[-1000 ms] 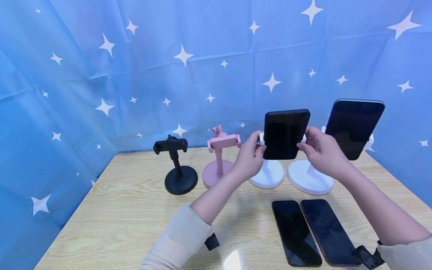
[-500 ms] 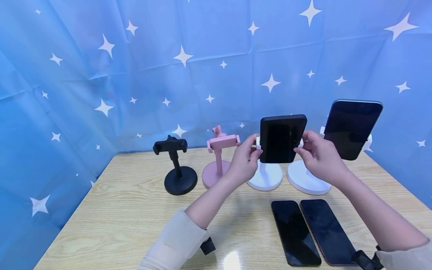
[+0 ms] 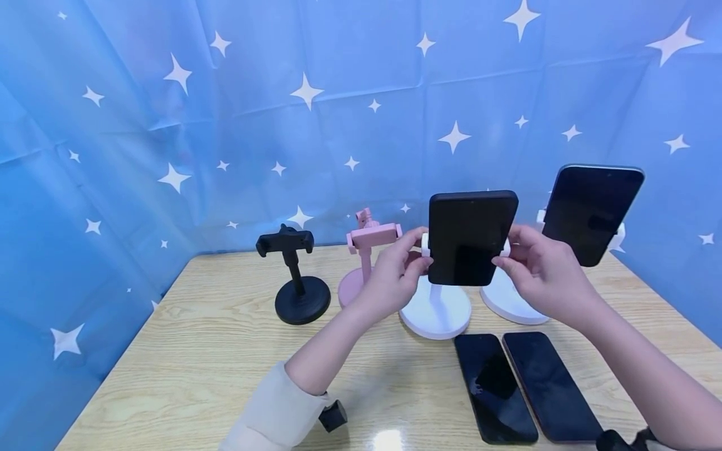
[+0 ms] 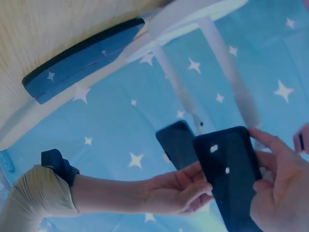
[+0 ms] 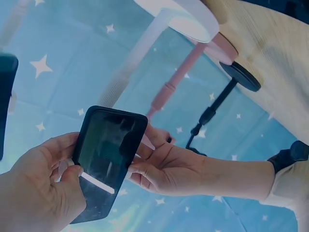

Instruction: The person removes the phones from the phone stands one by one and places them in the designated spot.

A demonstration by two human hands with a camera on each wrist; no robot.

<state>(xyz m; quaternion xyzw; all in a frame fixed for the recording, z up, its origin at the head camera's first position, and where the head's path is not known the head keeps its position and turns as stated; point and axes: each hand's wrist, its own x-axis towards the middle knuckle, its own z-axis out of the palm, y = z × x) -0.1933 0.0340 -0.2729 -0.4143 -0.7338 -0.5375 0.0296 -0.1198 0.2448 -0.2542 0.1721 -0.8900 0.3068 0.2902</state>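
White clamp ends (image 3: pixel 425 245) flank a propped black phone (image 3: pixel 469 241) right of centre in the head view, a person's L hand (image 3: pixel 393 269) and R hand (image 3: pixel 543 272) set apart, pinching one end each on the nearer white stand (image 3: pixel 435 316). Likeliest trouble: one side pulled wider than the other, the hold slackens & the phone slips. Lower right, a flat phone (image 3: pixel 496 388) has its top edge just beside the white stand; touching or not, can't tell. Dragging the stand fwd could scuff that screen or shove it into the 2nd flat phone (image 3: pixel 551 385). R hand also works close to the mounted phone (image 3: pixel 595 213), far right of frame; a stray knuckle may knock it.

L wrist view: black phone at lower right, tilted, btwn both hands, R hand coming in from frame left. Uneven force here might twist the holder.

R wrist view: same phone lower left of centre, fingers at both long edges. Pink stand (image 5: pixel 165 92) & black stand (image 5: pixel 208 114) rise beyond, upper right. L hand looks near the pink one; backing off carelessly could tip it. Actual gap: can't tell.
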